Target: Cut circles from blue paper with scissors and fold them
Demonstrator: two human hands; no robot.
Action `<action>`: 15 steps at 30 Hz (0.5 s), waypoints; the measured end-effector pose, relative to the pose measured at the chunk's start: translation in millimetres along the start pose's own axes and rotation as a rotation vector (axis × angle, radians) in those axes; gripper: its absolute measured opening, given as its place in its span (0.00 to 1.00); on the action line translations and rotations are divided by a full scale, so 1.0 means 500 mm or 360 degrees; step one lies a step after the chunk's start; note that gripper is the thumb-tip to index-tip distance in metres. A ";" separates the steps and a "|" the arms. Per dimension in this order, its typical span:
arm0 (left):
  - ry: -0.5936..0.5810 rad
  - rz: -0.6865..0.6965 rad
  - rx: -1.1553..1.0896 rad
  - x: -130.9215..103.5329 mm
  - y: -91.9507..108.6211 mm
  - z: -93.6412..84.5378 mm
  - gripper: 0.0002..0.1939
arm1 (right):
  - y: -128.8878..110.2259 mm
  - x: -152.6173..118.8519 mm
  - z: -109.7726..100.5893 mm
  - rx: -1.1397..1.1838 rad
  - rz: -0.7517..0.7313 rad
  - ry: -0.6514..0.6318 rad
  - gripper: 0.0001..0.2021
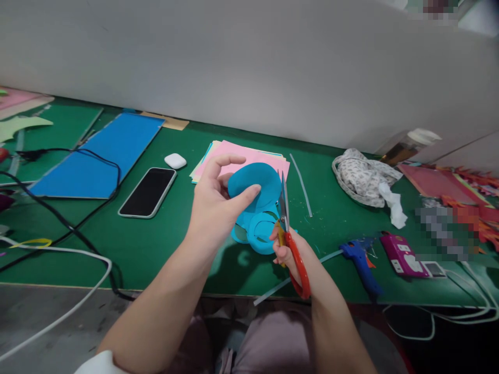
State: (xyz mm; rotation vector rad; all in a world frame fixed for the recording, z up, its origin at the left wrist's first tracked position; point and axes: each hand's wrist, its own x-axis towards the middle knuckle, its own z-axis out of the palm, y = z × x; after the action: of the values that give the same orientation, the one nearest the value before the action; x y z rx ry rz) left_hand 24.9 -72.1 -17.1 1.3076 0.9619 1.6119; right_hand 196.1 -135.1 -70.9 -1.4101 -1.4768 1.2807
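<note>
My left hand (218,200) pinches a rounded piece of blue paper (255,182) between thumb and fingers, the index finger raised. In my right hand (290,254) is a pair of scissors (300,272) with red handles, closed around by the fingers. Its blades (284,202) point away from me, right at the paper's right edge; whether they touch it I cannot tell. Under the held piece lie several cut blue paper rings and scraps (262,231) on the green table. Behind my left hand sits a stack of coloured paper (249,150), pink on top.
To the left are a phone (148,192), a white earbud case (175,161), a blue board (105,156) and black cables. At right lie a blue glue gun (360,265), a magenta power strip (401,254), a patterned cloth bundle (362,176) and a bottle (411,145). A grey wall (241,67) stands behind.
</note>
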 end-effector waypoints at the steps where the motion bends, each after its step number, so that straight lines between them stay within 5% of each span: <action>1: -0.0011 0.0004 0.0005 0.000 0.001 -0.001 0.23 | 0.003 0.000 -0.001 0.0002 0.0014 -0.0024 0.33; 15: -0.0022 -0.0064 -0.0036 0.004 0.009 -0.005 0.22 | 0.010 -0.001 -0.007 -0.0038 0.0050 -0.0047 0.30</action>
State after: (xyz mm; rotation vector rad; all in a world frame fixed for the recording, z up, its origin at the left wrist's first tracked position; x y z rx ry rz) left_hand 21.4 -71.8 -12.4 1.2748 0.9533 1.5766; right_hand 200.7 -135.6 -74.7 -1.4407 -1.4996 1.3125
